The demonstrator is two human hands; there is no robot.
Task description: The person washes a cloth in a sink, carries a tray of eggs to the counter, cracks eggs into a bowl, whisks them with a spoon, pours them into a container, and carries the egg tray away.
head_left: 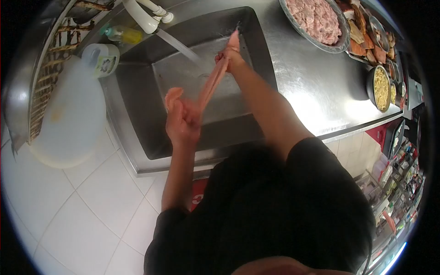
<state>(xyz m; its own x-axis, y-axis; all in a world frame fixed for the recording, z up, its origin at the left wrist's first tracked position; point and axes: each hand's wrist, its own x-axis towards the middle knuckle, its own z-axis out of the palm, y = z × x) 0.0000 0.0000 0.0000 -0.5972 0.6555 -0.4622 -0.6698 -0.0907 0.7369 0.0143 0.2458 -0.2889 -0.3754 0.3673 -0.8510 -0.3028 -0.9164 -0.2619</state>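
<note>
A pink cloth [212, 86], twisted into a tight rope, is stretched between my two hands above the sink [137, 110]. My left hand [183, 120] is closed around the nearer end, and a loose fold of cloth sticks out past the fingers. Farther up and to the right, my right hand [232, 60] grips the other part, its tail pointing toward the sink's far right corner. Water [178, 46] runs from the white faucet [142, 18] into the basin, left of my right hand.
On the steel counter [311, 91] to the right are a large bowl of raw meat [314, 20], a bowl of yellowish strips [381, 89] and browned pieces [362, 32]. Left of the sink stand a yellow-liquid bottle [123, 34] and a big white jug [73, 114].
</note>
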